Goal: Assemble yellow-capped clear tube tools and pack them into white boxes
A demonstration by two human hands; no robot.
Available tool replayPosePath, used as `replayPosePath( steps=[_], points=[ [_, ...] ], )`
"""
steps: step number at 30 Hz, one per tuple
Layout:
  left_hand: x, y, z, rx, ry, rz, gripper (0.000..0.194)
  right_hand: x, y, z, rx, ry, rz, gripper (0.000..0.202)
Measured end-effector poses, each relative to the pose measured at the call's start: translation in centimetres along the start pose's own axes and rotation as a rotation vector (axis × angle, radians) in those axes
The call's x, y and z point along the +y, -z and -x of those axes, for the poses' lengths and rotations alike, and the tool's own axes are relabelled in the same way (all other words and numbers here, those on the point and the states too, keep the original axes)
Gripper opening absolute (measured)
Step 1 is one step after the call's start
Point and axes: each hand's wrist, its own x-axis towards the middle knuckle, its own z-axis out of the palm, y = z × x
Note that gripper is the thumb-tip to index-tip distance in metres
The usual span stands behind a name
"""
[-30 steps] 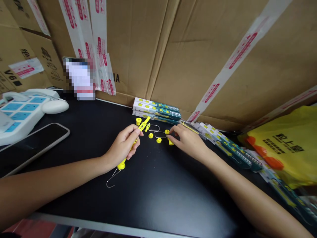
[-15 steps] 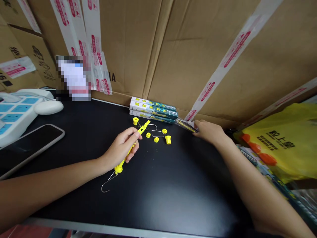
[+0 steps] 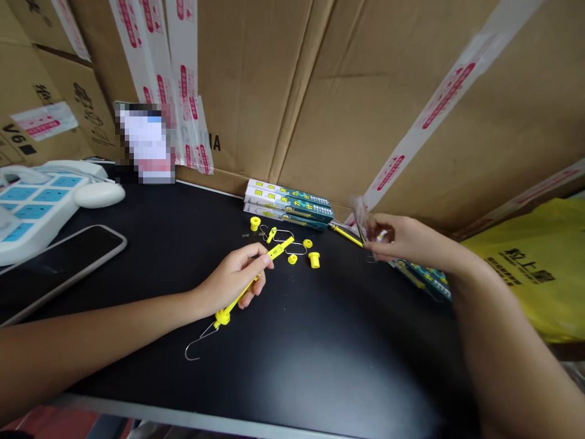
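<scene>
"Where are the hands?"

"The left hand (image 3: 247, 272) grips a yellow rod (image 3: 238, 298) above the counter (image 3: 320, 341), its wire hook (image 3: 186, 350) towards the front edge. The right hand (image 3: 397, 239) pinches what looks like a clear bag (image 3: 360, 214), blurred, near the back edge."

"What might go wrong?"

"If that bag swings low, it could scatter the yellow cap (image 3: 314, 260) and tiny springs (image 3: 245, 235). A loose left grip could let the rod slip."
</scene>
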Motion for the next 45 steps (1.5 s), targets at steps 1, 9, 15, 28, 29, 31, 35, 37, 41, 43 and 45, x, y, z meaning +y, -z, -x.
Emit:
replayPosePath(
  steps=[1,9,15,28,29,31,35,37,41,43,45],
  points=[
    [-0.1,0.0,0.0,-0.016,0.009,0.001,0.022,-1.0,-0.3,0.3,0.016,0.051,-0.221,0.02],
    [-0.4,-0.3,0.4,-0.113,0.038,-0.026,0.025,-7.7,-7.0,1.0,0.164,0.233,-1.162,0.026],
    [-0.2,-0.5,0.7,-0.13,0.049,-0.031,0.028,-8.0,-8.6,1.5,0.184,0.281,-1.228,0.021],
    [0.1,-0.9,0.9,-0.159,0.057,-0.003,0.023,-9.1,-10.0,2.8,0.137,0.496,-1.092,0.019],
    [0.2,-1.0,0.9,-0.163,0.077,0.01,0.019,-9.1,-10.0,2.8,0.123,0.48,-1.108,0.019],
    [0.4,-1.0,0.9,-0.167,0.102,0.051,0.009,-9.0,-10.0,2.6,0.069,0.451,-1.139,0.019],
    [0.4,-0.9,0.9,-0.211,0.033,0.111,0.023,-8.8,-9.9,2.5,-0.086,0.428,-1.146,0.023],
    [0.4,-1.0,0.9,-0.228,0.01,0.107,0.028,-8.9,-10.1,2.5,-0.132,0.436,-1.135,0.024],
    [0.2,-1.0,1.0,-0.216,-0.011,0.034,0.035,-8.8,-10.4,2.4,-0.115,0.44,-1.106,0.025],
    [0.2,-1.0,0.9,-0.197,-0.038,0.015,0.041,-8.6,-10.4,2.1,-0.063,0.436,-1.085,0.027],
    [0.1,-0.9,0.7,-0.175,-0.074,0.04,0.045,-8.3,-10.3,1.9,-0.005,0.444,-1.07,0.026]
  ],
)
